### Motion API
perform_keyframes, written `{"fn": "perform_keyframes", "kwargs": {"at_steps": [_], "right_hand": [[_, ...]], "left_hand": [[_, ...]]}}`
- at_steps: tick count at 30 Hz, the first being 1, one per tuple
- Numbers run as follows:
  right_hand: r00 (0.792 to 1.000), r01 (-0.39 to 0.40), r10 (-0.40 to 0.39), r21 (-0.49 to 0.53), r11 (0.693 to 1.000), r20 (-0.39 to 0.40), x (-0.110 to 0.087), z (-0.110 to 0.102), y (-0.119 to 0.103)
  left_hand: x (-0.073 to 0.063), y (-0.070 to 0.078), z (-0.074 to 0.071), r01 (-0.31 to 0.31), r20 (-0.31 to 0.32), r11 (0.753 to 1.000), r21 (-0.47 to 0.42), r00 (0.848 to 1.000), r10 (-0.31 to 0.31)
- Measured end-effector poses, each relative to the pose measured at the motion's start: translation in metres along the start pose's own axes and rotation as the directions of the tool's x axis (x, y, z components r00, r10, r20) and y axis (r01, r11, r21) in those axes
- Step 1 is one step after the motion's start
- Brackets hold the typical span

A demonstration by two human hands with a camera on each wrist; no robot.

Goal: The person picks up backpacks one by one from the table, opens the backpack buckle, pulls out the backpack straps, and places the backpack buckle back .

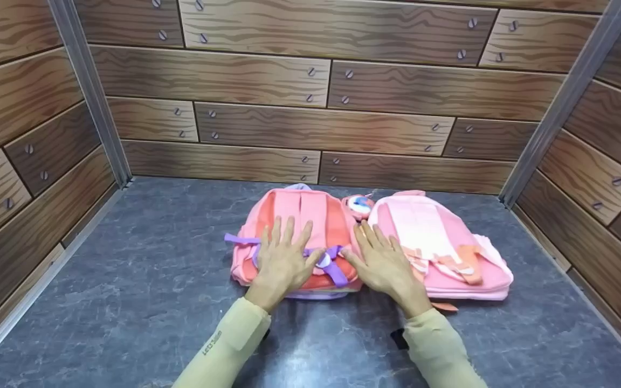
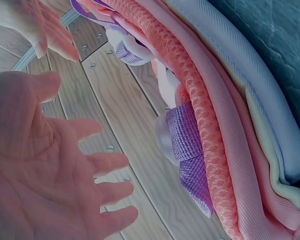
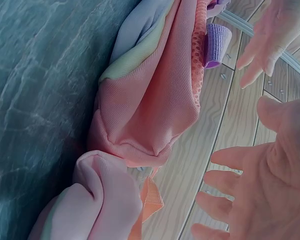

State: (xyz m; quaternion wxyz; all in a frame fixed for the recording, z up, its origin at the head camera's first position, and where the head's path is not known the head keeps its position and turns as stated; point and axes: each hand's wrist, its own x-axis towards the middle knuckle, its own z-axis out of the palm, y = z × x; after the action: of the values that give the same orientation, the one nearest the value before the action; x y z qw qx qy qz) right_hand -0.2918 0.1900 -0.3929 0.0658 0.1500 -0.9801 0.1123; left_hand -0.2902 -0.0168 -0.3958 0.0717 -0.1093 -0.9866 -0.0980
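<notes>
A coral-pink backpack lies flat with its mesh back and purple straps facing up. My left hand, fingers spread, is over its middle; the left wrist view has the palm apart from the mesh. Over the gap toward a second, light-pink backpack is my right hand, also spread. In the right wrist view that palm stays clear of both bags. The light-pink one also lies straps up, with orange webbing. Both hands hold nothing.
Between the bags' upper ends sits a small round item with a blue and white patch. The dark grey marbled tabletop is enclosed by wood-patterned walls at the back and both sides.
</notes>
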Motion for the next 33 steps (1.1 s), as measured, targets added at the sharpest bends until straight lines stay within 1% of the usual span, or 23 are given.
{"fn": "perform_keyframes", "kwargs": {"at_steps": [5, 8, 11, 15, 18, 20, 22, 24, 27, 29, 33], "right_hand": [[1.0, -0.006, 0.006, 0.001, 1.0, 0.012, 0.002, -0.001, -0.001], [1.0, -0.006, 0.006, 0.02, 1.0, 0.0, 0.003, -0.001, -0.001], [0.999, 0.004, -0.001, 0.053, 0.999, -0.044, 0.005, 0.0, 0.0], [0.991, 0.037, -0.022, 0.112, 0.993, -0.135, 0.008, 0.002, 0.002], [0.978, 0.052, -0.015, 0.173, 0.984, -0.208, 0.009, 0.005, 0.003], [0.968, 0.057, 0.001, 0.224, 0.973, -0.252, 0.011, 0.006, 0.002], [0.954, 0.071, 0.015, 0.276, 0.958, -0.299, 0.013, 0.007, 0.001], [0.943, 0.084, 0.036, 0.344, 0.935, -0.33, 0.014, 0.009, 0.0], [0.935, 0.104, 0.069, 0.454, 0.885, -0.348, 0.016, 0.011, -0.002], [0.939, 0.094, 0.105, 0.538, 0.838, -0.327, 0.017, 0.013, -0.004], [0.955, 0.072, 0.143, 0.669, 0.74, -0.261, 0.02, 0.018, -0.008]], "left_hand": [[0.0, -0.001, -0.001, 0.003, 0.001, 1.0, -0.003, 1.0, -0.003], [0.001, -0.002, -0.001, 0.01, -0.013, 1.0, -0.019, 1.0, -0.01], [0.003, -0.003, -0.002, 0.001, -0.055, 0.998, -0.057, 0.998, -0.004], [0.005, -0.005, -0.006, -0.02, -0.145, 0.989, -0.143, 0.989, -0.001], [0.007, -0.007, -0.009, -0.043, -0.213, 0.97, -0.241, 0.977, -0.009], [0.01, -0.01, -0.011, -0.063, -0.244, 0.948, -0.311, 0.97, -0.015], [0.012, -0.013, -0.012, -0.07, -0.259, 0.923, -0.38, 0.965, -0.034], [0.015, -0.018, -0.012, -0.064, -0.261, 0.898, -0.436, 0.964, -0.058], [0.018, -0.026, -0.012, -0.04, -0.26, 0.868, -0.495, 0.96, -0.104], [0.021, -0.032, -0.012, -0.028, -0.258, 0.849, -0.527, 0.957, -0.129], [0.025, -0.043, -0.01, -0.012, -0.259, 0.826, -0.564, 0.952, -0.163]]}}
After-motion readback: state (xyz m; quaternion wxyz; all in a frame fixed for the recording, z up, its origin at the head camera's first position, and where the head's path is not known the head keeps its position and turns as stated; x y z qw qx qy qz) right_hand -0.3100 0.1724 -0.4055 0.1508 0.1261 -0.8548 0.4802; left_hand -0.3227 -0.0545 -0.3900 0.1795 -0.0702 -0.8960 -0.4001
